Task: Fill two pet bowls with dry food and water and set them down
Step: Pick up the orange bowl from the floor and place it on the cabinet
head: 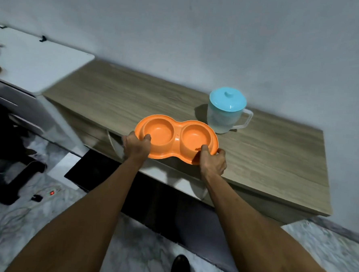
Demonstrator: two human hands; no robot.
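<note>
An orange double pet bowl (176, 136) with two round, empty wells is at the front edge of a wooden cabinet top (122, 98). My left hand (136, 147) grips its left rim, thumb inside the left well. My right hand (212, 162) grips its right front rim, thumb over the edge. Just behind the bowl to the right stands a clear plastic jug (226, 115) with a light blue lid and a handle facing right. I cannot tell whether the bowl rests on the wood or is held just above it.
A white appliance top (38, 64) adjoins the cabinet on the left, slightly higher. A grey wall runs behind. Below are a marbled floor, a power strip with a red light (52, 192), cables, a dark stand (5, 180) and a dark shoe (179, 268).
</note>
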